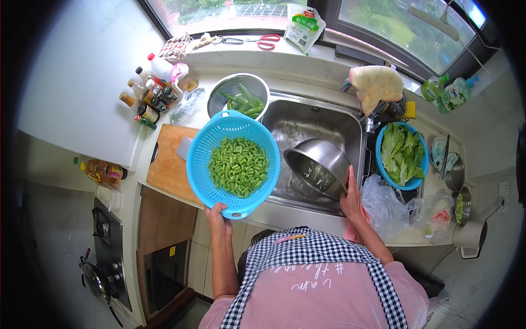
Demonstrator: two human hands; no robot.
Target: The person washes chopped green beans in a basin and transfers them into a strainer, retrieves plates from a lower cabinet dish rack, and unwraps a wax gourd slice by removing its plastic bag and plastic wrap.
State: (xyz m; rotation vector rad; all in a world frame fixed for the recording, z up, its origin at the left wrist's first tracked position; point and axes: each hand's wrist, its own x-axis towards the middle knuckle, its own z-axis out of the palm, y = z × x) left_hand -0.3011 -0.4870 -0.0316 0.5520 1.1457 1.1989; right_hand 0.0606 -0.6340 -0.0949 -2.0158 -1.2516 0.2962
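Observation:
My left hand [218,219] grips the near rim of a blue plastic colander [200,151], which is held over the cutting board and the sink's left edge. Chopped green beans [239,166] lie in a heap inside it. On the right, my right hand [350,197] is closed on the rim of a stainless steel bowl [323,156]. That bowl is tilted over the sink [285,123], its opening turned to the left. Behind the colander stands a metal strainer [219,88] with long green peppers [246,102] in it.
A wooden cutting board [170,164] with a partly covered knife [184,148] lies left. Sauce bottles [148,96] stand behind it. Right of the sink are a blue basket [423,164] of lettuce [400,153] and plastic bags [383,205]. A cloth [375,85] hangs over the faucet.

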